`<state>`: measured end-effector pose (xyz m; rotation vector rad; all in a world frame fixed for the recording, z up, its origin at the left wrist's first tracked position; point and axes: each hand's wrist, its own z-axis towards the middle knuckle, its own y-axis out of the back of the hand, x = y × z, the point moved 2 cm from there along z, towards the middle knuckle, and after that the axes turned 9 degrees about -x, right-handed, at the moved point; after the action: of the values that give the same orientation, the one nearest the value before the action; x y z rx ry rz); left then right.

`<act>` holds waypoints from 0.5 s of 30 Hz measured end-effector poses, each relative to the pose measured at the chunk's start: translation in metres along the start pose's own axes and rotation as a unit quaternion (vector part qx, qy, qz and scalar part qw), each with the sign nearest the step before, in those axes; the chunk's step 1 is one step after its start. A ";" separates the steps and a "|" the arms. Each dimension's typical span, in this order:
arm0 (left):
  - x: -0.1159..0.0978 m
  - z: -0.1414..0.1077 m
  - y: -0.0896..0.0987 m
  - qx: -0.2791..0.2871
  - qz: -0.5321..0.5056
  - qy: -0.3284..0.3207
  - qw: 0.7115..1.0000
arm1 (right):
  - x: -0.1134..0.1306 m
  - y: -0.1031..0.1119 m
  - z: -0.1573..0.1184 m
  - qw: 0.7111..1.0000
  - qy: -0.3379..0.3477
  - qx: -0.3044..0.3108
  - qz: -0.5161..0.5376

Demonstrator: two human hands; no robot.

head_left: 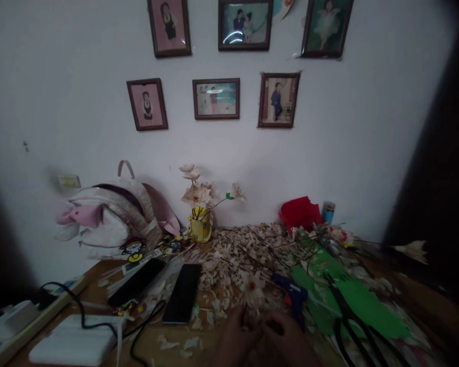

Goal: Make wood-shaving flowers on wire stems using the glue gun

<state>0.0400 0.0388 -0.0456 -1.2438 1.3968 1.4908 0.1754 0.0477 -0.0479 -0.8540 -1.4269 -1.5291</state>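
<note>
My left hand (237,336) is at the bottom middle, its fingers closed in a pinch around a thin dark stem. Just above the fingertips shows a cream paper flower (251,286) with a red centre, which seems to belong to that stem. Close beside it, my right hand (286,336) has its thumb and fingers curled together near the left fingertips; dimness hides what lies between them. A blue glue gun (296,295) lies right behind my right hand. Black-handled scissors (348,313) rest farther right on green paper (375,303).
Cream scraps (229,255) cover the table's middle. A yellow vase (201,226) with paper flowers stands by the wall, near a backpack (115,219). To the left are a phone (182,293), another phone (137,281), a white box (74,340) with cables and a power strip (38,321).
</note>
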 end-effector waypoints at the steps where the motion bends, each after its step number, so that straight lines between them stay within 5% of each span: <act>1: 0.001 0.001 0.000 -0.007 0.007 0.000 1.000 | 0.000 0.000 0.000 1.000 -0.004 0.000 -0.002; 15: 0.013 0.009 0.000 -0.028 0.049 -0.045 0.997 | 0.000 0.002 -0.002 0.999 -0.002 0.000 -0.049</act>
<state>0.0354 0.0468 -0.0586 -1.1422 1.3824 1.6424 0.1776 0.0460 -0.0475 -0.7979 -1.4919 -1.6015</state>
